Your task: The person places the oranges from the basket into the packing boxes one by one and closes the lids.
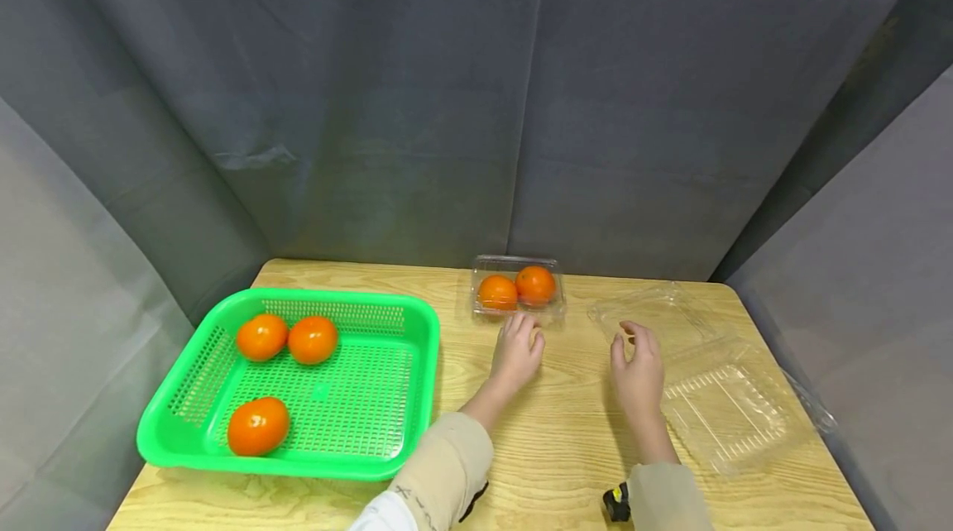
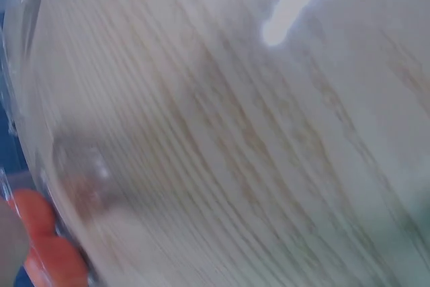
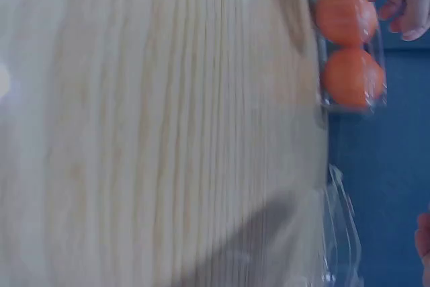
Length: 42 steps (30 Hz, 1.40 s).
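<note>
Head view: your left hand (image 1: 516, 353) and right hand (image 1: 637, 372) rest on the table (image 1: 566, 440), fingers loosely curled, holding nothing. Just beyond the left fingertips sits the box (image 1: 517, 287) with two oranges (image 1: 497, 292).

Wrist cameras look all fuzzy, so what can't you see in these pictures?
- Left wrist view: blurred; only wood grain of the table and an orange smear show, no hand.
- Right wrist view: blurred; the clear box with two orange fruits reads, their kind does not.
- Head view: left hand fingers near the box; touching or apart, unclear.
- Head view: right hand fingers curl, nothing visibly held.
</note>
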### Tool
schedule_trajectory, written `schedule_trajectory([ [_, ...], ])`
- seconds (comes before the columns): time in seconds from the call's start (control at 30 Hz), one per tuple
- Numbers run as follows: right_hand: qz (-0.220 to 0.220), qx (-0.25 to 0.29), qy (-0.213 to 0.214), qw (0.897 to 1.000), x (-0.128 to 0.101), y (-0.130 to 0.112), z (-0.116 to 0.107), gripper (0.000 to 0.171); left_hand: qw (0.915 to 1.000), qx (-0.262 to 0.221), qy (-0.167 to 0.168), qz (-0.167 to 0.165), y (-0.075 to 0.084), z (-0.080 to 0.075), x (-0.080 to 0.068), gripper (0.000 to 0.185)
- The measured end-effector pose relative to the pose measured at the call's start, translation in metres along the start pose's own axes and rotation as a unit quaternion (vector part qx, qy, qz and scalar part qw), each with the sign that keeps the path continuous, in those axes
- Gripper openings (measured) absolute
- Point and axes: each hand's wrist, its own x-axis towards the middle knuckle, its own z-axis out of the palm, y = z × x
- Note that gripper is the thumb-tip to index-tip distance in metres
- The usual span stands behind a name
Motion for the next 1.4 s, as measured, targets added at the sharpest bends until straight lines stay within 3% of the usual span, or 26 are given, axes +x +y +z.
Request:
schedule_trajectory([
  [0.3, 0.033, -0.024, 0.033, 0.999, -0.010, 0.007, -0.049, 0.024, 0.9964, -0.033, -0.078, -0.008, 0.034, 0.012, -0.003, 0.013],
  [0.63, 0.078, -0.064, 0.091, 0.991, -0.021, 0.030, -0.087, 0.022, 0.9808, -0.092, -0.167, -0.042, 0.068, 0.029, -0.004, 0.018],
  [0.87, 0.106, -0.084, 0.126, 0.983, -0.030, 0.046, -0.105, 0.024, 0.9575, -0.123, -0.239, -0.105, 0.088, 0.039, -0.008, 0.032],
  [1.07, 0.139, -0.110, 0.141, 0.974, -0.040, 0.056, -0.116, 0.025, 0.9381, -0.118, -0.286, -0.156, 0.098, 0.045, -0.013, 0.046],
  [1.4, 0.234, -0.133, 0.126, 0.955, -0.056, 0.071, -0.127, 0.028, 0.9129, -0.162, -0.309, -0.212, 0.109, 0.052, -0.020, 0.052],
])
